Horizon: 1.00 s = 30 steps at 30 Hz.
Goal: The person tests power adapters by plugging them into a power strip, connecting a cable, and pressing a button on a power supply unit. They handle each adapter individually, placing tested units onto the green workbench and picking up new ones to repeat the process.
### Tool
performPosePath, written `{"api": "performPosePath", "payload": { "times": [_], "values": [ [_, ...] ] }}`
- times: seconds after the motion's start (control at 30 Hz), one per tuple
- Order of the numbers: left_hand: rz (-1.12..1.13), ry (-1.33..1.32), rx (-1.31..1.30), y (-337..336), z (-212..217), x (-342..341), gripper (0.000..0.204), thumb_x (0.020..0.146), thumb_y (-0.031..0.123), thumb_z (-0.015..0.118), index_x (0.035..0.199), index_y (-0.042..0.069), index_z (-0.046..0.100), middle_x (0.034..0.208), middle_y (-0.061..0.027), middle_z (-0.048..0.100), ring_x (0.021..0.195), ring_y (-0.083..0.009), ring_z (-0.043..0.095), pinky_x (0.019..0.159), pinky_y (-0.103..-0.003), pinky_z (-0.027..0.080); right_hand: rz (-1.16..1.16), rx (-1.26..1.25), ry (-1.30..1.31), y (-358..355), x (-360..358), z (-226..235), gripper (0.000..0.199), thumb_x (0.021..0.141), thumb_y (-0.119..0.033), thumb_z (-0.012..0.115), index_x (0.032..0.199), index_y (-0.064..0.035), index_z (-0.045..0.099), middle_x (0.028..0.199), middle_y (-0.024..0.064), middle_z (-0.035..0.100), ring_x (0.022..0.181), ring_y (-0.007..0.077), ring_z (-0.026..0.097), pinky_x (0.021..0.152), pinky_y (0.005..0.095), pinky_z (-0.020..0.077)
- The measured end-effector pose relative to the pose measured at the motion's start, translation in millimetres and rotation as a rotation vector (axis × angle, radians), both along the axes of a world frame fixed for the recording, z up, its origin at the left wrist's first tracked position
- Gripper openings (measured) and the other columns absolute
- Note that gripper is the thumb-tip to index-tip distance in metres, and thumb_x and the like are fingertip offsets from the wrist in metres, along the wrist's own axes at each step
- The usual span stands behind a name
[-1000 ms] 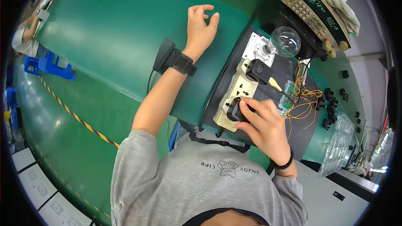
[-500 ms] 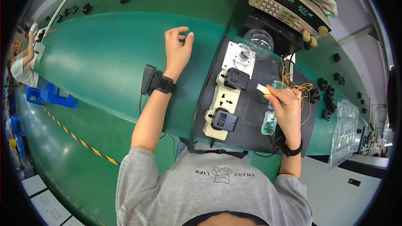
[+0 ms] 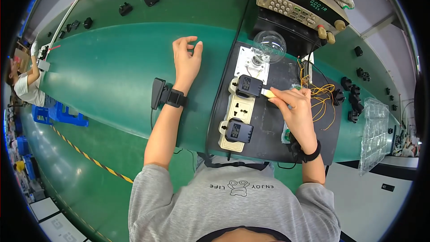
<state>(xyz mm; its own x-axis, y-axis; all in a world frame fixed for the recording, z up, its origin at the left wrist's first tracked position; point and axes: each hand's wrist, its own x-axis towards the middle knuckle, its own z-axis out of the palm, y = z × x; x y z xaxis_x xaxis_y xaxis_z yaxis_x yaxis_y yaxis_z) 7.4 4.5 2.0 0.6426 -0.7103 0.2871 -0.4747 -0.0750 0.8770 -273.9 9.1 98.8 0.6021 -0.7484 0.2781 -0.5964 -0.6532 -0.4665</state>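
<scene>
Yellow-and-white plug (image 3: 269, 93), pinched between the thumb and index finger of the right hand (image 3: 293, 105), its pale tip at the right-hand edge of the upper black adapter (image 3: 250, 86). From my remote view, I can't quite tell whether that tip is inside the adapter or only against it. I see the adapter seated at the far end of a cream power strip (image 3: 243, 103); a second black adapter (image 3: 239, 131) sits at the end nearer the wearer. The strip lies on a black mat (image 3: 268, 127) on a green table (image 3: 112, 69). Over to the left, the left hand (image 3: 187, 60) is raised above the green surface, fingers loosely curled and grasping nothing. Beyond the strip I make out a clear glass bulb (image 3: 269, 47) on a white socket base (image 3: 243, 60), then a bench meter (image 3: 299, 6) with lit green digits. Orange wires (image 3: 323, 95) tangle beyond the right hand.
</scene>
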Motion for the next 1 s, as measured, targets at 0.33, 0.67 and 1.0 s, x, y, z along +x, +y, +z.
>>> {"api": "performPosePath", "payload": {
  "times": [0.33, 0.67, 1.0],
  "values": [
    [-0.032, -0.078, -0.028, -2.4, -5.0, -1.7, 0.019, 0.085, 0.018, 0.061, 0.099, 0.005, 0.061, 0.105, -0.007, 0.048, 0.081, -0.012, 0.053, 0.068, -0.024, 0.046, 0.097, -0.07, 0.007, -4.2, 3.0, 1.5, 0.026, 0.075, -0.015, 0.07, 0.096, -0.0008, 0.067, 0.08, 0.006, 0.066, 0.077, 0.0197, 0.057, 0.082, 0.0338, 0.0342],
    [-0.038, -0.103, -0.032, -0.9, -3.4, -3.3, 0.016, 0.086, 0.016, 0.06, 0.097, 0.004, 0.06, 0.104, -0.0063, 0.048, 0.081, -0.0117, 0.053, 0.065, -0.024, 0.045, -0.302, -0.236, 0.294, -54.7, -63.9, 53.3, 0.038, 0.073, -0.028, 0.072, 0.099, -0.0013, 0.065, 0.083, 0.0134, 0.065, 0.08, 0.028, 0.058, 0.087, 0.0381, 0.0355],
    [-0.109, 0.111, -0.157, 0.9, 7.0, -10.2, 0.013, 0.085, 0.012, 0.06, 0.096, 0.004, 0.061, 0.11, -0.0064, 0.051, 0.086, -0.0115, 0.053, 0.069, -0.025, 0.042, 0.051, 0.11, -0.032, -16.2, -26.2, 19.8, 0.026, 0.073, -0.023, 0.073, 0.088, -0.0019, 0.069, 0.078, 0.0086, 0.067, 0.078, 0.0195, 0.061, 0.088, 0.0335, 0.0355]
  ]
}}
